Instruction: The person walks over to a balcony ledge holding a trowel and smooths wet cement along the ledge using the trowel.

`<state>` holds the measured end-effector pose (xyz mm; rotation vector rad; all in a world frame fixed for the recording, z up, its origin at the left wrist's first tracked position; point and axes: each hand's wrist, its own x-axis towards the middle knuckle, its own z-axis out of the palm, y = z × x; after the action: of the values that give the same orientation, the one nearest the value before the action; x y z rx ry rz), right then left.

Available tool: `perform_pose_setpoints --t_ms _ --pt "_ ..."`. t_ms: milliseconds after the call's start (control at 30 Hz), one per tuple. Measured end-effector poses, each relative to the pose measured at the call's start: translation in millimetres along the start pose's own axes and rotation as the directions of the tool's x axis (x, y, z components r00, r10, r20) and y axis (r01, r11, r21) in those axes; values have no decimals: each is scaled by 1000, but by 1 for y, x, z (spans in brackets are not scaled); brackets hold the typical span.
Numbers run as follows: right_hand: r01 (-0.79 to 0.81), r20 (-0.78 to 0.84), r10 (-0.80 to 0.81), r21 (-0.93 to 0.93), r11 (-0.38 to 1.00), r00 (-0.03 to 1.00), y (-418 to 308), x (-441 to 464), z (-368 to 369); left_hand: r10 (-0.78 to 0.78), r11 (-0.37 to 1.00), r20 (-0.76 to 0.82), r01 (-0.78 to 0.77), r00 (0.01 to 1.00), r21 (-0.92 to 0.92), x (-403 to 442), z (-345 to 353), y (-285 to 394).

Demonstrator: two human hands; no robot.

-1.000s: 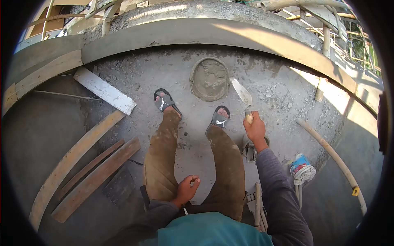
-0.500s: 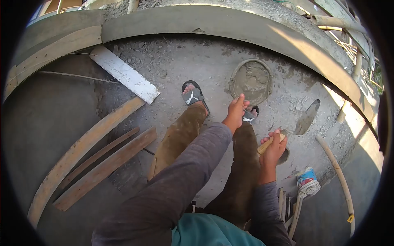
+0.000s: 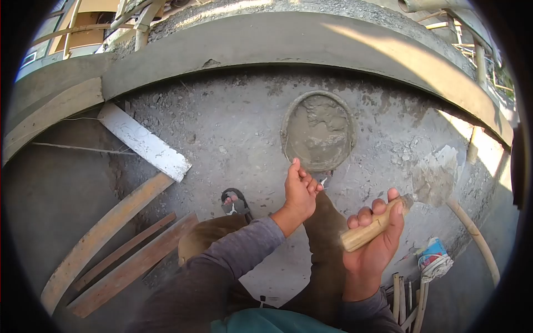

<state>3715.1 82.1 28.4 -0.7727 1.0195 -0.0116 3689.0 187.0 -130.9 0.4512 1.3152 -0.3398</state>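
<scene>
A round bucket [image 3: 286, 125] of wet grey mortar [image 3: 319, 127] is in front of me, above the concrete floor. Its thin wire handle runs down from both sides toward my left hand [image 3: 301, 191], whose curled fingers are closed on it at the near rim. My right hand [image 3: 375, 233] grips the wooden handle [image 3: 366, 230] of a trowel, palm up, with the fingers wrapped around it. The trowel's mortar-smeared blade [image 3: 436, 180] points away to the right and blends with the grey floor behind it.
A curved concrete edge [image 3: 250, 41] crosses ahead. To the left lie a white-coated board [image 3: 147, 141], a curved wooden strip [image 3: 111, 233] and reddish planks [image 3: 133, 266]. On the right are a bent pole [image 3: 474, 238], a blue-and-white container [image 3: 433, 258] and several sticks [image 3: 397, 297].
The bucket looks larger and nearer, with my left hand at its handle. My right hand has brought the trowel closer to the camera. The whole view has shifted.
</scene>
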Motion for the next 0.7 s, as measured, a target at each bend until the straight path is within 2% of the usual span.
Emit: perform_pose_setpoints --t_ms 167,233,300,367,500,567,633,700 --pt "153 182 -175 129 980 968 -6 -29 -17 -74 985 253 110 965 -130 -8 14 37" --pt "115 254 -161 186 976 954 0 -47 -22 -79 978 281 129 956 -166 -16 34 64" --pt "152 303 -221 235 960 927 10 -64 -27 -97 970 180 133 979 -202 -28 42 85" --pt "96 401 -220 306 947 889 19 -81 -34 -86 987 262 118 961 -109 -35 38 99" --pt "251 428 -370 310 917 825 35 -109 -41 20 998 282 0 959 -70 -62 26 135" --pt "335 409 -431 288 897 804 41 -114 -39 66 997 295 -53 953 -51 -73 21 156" --pt "366 438 -408 180 913 801 47 -112 -41 78 992 313 -104 947 67 -71 11 178" --pt "362 435 -389 147 920 812 56 -117 -39 98 986 332 -136 938 93 -60 -2 196"
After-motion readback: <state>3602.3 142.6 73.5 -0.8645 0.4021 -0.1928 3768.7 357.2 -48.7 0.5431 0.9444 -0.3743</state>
